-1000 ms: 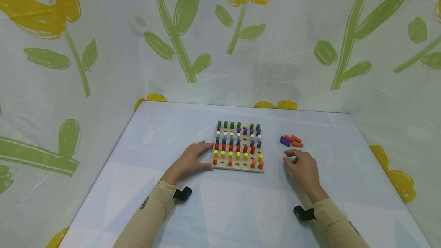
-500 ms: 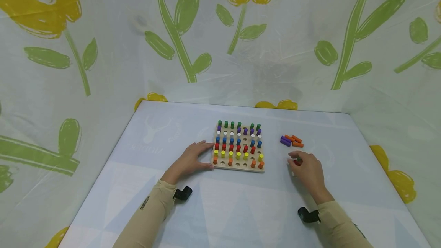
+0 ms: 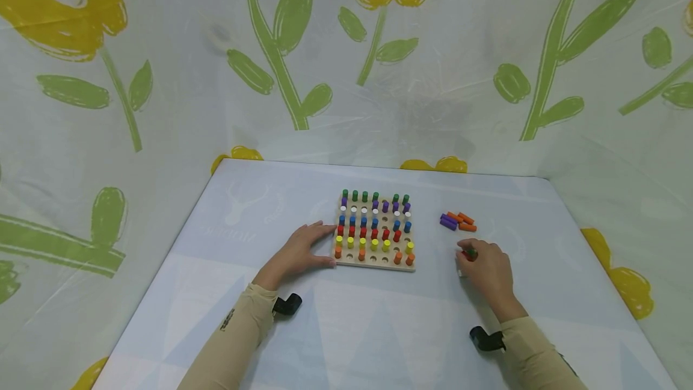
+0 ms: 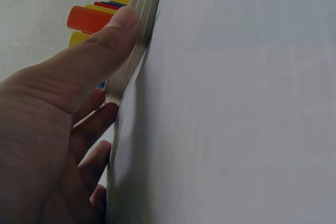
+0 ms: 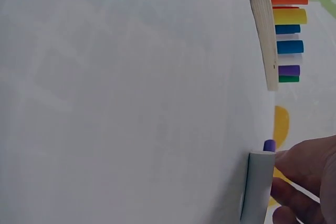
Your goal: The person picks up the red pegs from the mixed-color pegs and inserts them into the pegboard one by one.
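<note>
A wooden pegboard stands on the table with rows of coloured pegs upright in its holes. My left hand rests against its left side, the thumb lying along the front edge in the left wrist view and the other fingers loosely bent at the corner. Right of the board my right hand is low over the table, with thumb and fingertips close around small red and green pegs. A white peg lies beside the thumb, a purple peg behind it. I cannot tell whether the right fingers pinch a peg.
Loose purple pegs and orange pegs lie in a small pile just beyond my right hand. Some holes in the pegboard are unfilled, mostly towards its right half. A flower-printed white curtain hangs behind the table.
My right hand has shifted right and slightly towards me, and red, green and white pegs by its fingers have come into sight. My left hand and the pegboard have stayed put.
</note>
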`<action>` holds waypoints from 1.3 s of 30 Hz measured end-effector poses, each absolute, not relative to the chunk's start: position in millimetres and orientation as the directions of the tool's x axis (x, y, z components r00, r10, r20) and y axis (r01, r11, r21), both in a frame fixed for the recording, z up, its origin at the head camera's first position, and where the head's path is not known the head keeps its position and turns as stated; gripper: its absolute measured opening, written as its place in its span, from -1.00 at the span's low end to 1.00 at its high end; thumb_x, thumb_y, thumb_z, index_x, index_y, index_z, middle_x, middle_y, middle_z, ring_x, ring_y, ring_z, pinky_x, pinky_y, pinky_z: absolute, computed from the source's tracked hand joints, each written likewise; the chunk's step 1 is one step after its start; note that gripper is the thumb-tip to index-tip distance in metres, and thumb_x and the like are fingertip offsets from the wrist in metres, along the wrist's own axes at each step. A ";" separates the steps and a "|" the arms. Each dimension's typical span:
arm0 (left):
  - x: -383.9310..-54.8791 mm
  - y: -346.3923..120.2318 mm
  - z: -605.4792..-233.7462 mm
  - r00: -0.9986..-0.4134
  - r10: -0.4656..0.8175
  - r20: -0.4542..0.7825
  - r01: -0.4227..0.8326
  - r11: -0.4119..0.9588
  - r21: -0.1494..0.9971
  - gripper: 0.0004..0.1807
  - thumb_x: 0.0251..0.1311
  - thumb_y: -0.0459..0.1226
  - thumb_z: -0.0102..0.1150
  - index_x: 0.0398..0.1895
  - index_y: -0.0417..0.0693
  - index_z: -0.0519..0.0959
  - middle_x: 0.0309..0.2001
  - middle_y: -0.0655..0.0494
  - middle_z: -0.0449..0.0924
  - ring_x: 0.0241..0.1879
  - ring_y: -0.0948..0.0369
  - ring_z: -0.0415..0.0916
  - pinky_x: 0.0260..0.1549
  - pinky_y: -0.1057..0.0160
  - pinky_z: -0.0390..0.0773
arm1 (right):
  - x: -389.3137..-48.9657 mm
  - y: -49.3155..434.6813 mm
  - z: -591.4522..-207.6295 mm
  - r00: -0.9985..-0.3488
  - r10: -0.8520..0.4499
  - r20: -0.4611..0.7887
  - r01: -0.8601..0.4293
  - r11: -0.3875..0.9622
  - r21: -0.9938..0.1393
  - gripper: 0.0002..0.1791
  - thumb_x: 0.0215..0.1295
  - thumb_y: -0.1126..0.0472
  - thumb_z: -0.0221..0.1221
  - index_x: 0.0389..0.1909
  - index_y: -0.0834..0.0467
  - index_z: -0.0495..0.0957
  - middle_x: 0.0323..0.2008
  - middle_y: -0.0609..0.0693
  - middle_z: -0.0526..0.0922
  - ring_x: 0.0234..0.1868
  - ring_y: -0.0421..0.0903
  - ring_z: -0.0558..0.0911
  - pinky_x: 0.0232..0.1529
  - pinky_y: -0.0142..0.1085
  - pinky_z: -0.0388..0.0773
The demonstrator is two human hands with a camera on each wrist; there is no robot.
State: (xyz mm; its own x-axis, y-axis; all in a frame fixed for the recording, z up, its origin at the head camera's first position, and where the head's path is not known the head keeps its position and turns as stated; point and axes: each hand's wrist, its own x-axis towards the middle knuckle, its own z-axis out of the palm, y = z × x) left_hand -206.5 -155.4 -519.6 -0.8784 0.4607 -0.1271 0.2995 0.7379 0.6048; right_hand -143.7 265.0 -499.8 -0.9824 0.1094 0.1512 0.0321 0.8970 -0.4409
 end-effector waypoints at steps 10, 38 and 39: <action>-206.9 -155.9 -519.6 -0.882 0.450 -0.143 0.280 0.743 0.608 0.00 0.07 0.14 0.48 0.57 0.16 0.26 0.56 0.08 0.19 0.59 0.07 -0.05 0.58 -0.02 -0.18 | -142.6 267.2 -498.3 -0.986 0.095 0.139 0.032 0.916 -0.400 -0.67 0.26 0.19 0.31 -0.01 0.26 0.71 -0.21 0.24 0.73 -0.21 0.19 0.58 -0.27 0.05 0.50; -206.7 -155.9 -520.5 -0.881 0.451 -0.144 0.279 0.739 0.613 -0.01 0.07 0.15 0.48 0.57 0.17 0.26 0.56 0.08 0.20 0.59 0.05 -0.06 0.58 -0.03 -0.17 | -145.1 265.8 -501.6 -0.986 0.056 0.156 -0.012 0.914 -0.406 -0.71 0.24 0.28 0.33 -0.02 0.26 0.70 -0.23 0.19 0.75 -0.28 0.11 0.63 -0.25 0.02 0.60; -206.7 -155.8 -520.4 -0.880 0.453 -0.144 0.281 0.739 0.612 -0.01 0.08 0.14 0.48 0.57 0.16 0.26 0.56 0.08 0.20 0.59 0.05 -0.06 0.58 -0.03 -0.17 | -145.1 265.0 -501.3 -0.987 0.061 0.147 -0.005 0.912 -0.411 -0.71 0.25 0.27 0.33 -0.02 0.26 0.70 -0.22 0.19 0.75 -0.28 0.10 0.62 -0.26 0.00 0.62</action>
State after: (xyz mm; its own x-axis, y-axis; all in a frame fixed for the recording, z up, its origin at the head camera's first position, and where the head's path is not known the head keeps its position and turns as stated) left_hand -206.7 -155.8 -520.4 -0.8795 0.4534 -0.1443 0.2806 0.7391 0.6123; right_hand -145.1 265.0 -501.3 -0.9872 0.0612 0.1473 -0.0048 0.9116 -0.4110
